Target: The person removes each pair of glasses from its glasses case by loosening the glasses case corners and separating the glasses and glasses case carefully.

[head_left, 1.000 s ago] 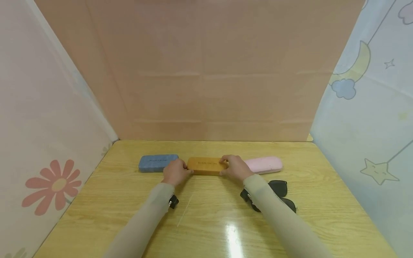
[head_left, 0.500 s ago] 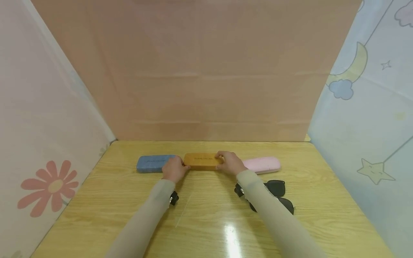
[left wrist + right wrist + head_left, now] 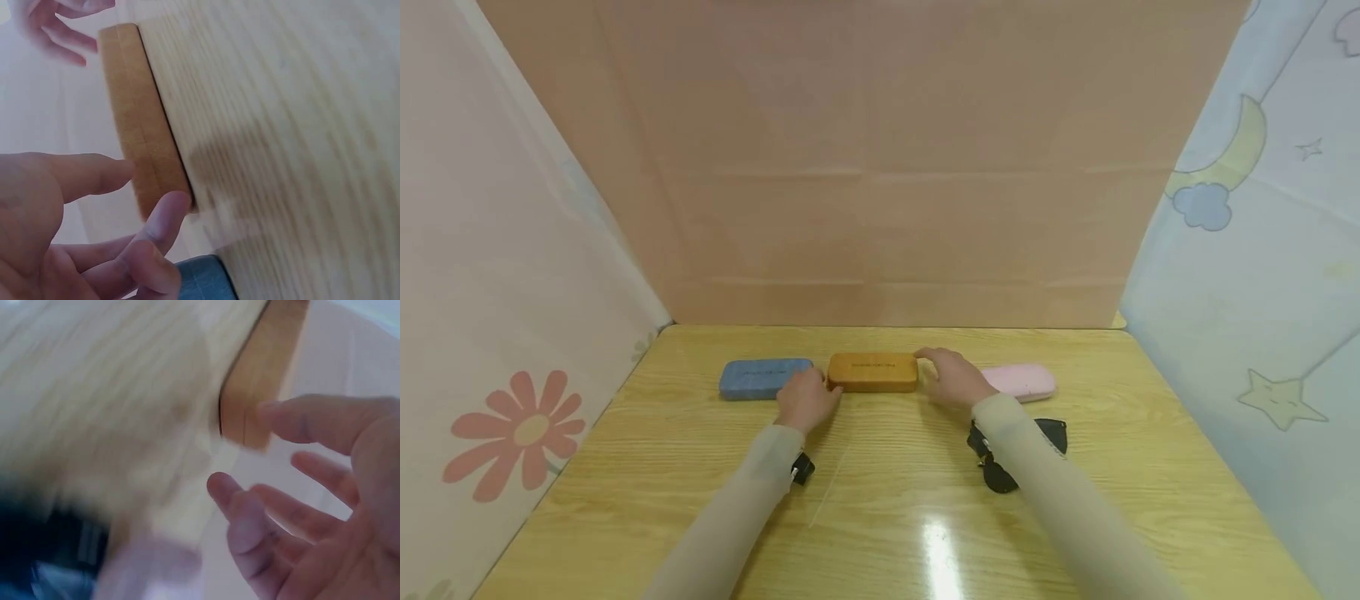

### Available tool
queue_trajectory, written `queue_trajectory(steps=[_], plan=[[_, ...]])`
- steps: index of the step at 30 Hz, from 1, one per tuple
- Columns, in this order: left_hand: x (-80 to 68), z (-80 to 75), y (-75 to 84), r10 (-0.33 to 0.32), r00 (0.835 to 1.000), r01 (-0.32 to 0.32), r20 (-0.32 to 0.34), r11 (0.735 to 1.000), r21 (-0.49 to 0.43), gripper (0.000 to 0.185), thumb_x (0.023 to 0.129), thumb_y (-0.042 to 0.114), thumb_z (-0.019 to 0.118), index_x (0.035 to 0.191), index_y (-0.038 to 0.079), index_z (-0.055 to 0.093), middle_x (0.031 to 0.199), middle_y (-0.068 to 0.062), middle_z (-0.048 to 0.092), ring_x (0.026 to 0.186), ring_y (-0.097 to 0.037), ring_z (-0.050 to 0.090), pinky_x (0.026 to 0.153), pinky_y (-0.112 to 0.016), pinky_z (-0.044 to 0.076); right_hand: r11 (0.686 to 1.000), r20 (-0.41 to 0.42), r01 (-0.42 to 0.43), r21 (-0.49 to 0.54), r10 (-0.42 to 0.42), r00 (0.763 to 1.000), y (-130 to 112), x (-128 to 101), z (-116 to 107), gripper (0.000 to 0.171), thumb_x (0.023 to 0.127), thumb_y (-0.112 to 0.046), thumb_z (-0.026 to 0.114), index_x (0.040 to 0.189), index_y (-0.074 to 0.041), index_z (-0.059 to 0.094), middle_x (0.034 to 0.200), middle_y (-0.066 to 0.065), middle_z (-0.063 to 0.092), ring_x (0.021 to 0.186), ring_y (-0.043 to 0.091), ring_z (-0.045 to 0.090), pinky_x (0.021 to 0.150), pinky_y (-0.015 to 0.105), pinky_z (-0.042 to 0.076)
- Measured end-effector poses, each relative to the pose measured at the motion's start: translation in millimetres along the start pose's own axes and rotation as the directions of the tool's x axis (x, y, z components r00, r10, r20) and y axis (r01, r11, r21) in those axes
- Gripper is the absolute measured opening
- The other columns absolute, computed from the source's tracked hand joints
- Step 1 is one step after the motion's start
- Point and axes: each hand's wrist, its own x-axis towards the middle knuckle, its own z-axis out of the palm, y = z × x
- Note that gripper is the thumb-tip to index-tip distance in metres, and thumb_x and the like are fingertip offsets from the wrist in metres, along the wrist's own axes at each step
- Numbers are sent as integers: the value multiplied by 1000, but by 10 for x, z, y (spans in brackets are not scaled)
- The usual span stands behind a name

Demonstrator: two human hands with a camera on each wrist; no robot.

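Observation:
An orange hard case [image 3: 873,372], shaped like a glasses case, lies lengthwise near the back of the table. My left hand [image 3: 807,400] is at its left end, in front of a blue case [image 3: 760,379]. In the left wrist view, the fingertips are right at the end of the orange case, with the fingers loosely spread. My right hand [image 3: 955,379] is at the other end. The right wrist view shows its fingers spread and parted, one fingertip overlapping the case's end. A pink case [image 3: 1021,381] lies beyond the right hand, partly hidden by it.
Dark objects resembling sunglasses [image 3: 1052,433] lie on the wooden table [image 3: 895,475], partly under the right forearm. Black camera straps circle both wrists. A peach-coloured backdrop [image 3: 880,208] stands behind the table, with patterned panels on either side.
The orange case has shifted back and slightly left, roughly into line with the blue case. My right hand has loosened from it and drawn away to the right.

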Motion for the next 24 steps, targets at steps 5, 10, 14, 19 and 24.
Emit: queue_trajectory(steps=[5, 10, 14, 19, 24], plan=[[-138, -49, -24, 16, 999, -13, 45, 997, -74, 51, 95, 34, 66, 129, -4, 61, 111, -18, 70, 81, -29, 68, 62, -43, 54, 989, -25, 21, -146, -25, 999, 252, -297, -250, 58, 83, -5, 59, 141, -6, 55, 141, 19, 56, 131, 43, 49, 102, 57, 44], [-252, -106, -54, 47, 995, -36, 87, 991, -131, 53, 96, 34, 65, 130, -5, 59, 79, -7, 69, 61, -18, 59, 51, -35, 47, 961, -116, 27, -276, -61, 991, 510, -517, -470, 56, 76, -13, 72, 131, -4, 63, 130, 22, 62, 115, 48, 56, 87, 59, 49], [-358, -138, -61, 64, 990, -46, 128, 989, -142, 49, 96, 35, 65, 127, -3, 62, 81, -3, 70, 67, -15, 63, 59, -38, 51, 943, -142, 26, -331, -77, 987, 708, -639, -580, 52, 77, -19, 78, 125, 0, 66, 122, 24, 65, 105, 49, 59, 86, 62, 48], [-451, -165, -76, 96, 983, -68, 160, 983, -169, 42, 95, 30, 67, 122, -2, 65, 88, -5, 74, 66, -14, 66, 65, -40, 55, 935, -130, 21, -355, -71, 989, 882, -712, -650, 48, 75, -20, 81, 118, 0, 69, 109, 19, 70, 91, 42, 62, 77, 59, 50], [-463, -179, -112, 111, 982, -85, 154, 982, -169, 36, 95, 29, 67, 116, 0, 69, 88, -5, 74, 64, -11, 63, 62, -36, 53, 936, -124, 22, -352, -70, 990, 991, -713, -648, 49, 70, -18, 84, 114, -2, 70, 99, 14, 72, 80, 34, 62, 66, 53, 51]])
